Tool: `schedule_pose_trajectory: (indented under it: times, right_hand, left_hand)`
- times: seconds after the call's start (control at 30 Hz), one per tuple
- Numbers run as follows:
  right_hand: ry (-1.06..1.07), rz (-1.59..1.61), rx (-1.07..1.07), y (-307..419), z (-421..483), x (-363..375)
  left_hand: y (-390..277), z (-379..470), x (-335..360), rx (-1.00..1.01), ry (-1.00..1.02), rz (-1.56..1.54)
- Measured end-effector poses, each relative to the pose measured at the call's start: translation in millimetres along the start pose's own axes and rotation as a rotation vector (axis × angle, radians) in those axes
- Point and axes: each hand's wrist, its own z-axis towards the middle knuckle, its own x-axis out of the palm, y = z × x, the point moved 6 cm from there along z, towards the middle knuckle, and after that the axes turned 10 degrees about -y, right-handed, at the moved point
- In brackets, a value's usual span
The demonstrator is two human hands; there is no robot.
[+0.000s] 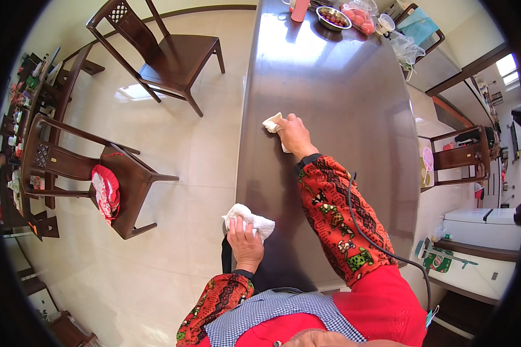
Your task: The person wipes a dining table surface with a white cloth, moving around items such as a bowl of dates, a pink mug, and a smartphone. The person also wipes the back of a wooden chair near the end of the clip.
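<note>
A long dark, glossy table [330, 104] stretches away before me. My right hand [296, 135] rests over its middle, closed on a pale folded cloth [272, 122] that pokes out on the left and below the fingers. Close to my body, at the table's left edge, my left hand [244, 243] lies on a white terry cloth [260, 224], its fingers pressed over the bunched fabric. Part of this cloth reaches to the table's edge. The undersides of both cloths are hidden.
A metal bowl of round red fruit [333, 19], a pink cup [300, 10] and a plastic bag of red items [359, 17] stand at the far end. Wooden chairs [182, 60] stand left; another chair [460, 158] is at right. A cable hangs along my right sleeve.
</note>
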Motion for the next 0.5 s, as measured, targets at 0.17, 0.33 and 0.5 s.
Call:
schedule_pose_trajectory:
  times: [0.17,0.33,0.5]
  right_hand:
    - [0.218,-0.110,-0.066,8.0,-18.2,2.6]
    - [-0.030,-0.021,-0.036,7.6,1.1,-14.1]
    - [0.052,-0.034,-0.032,17.5,-31.8,1.2]
  left_hand:
    - [0.5,0.1,1.0,-0.005,0.018,0.008]
    - [0.2,0.8,-0.3,-0.004,-0.016,-0.004]
    - [0.7,1.0,-0.5,0.011,-0.040,-0.023]
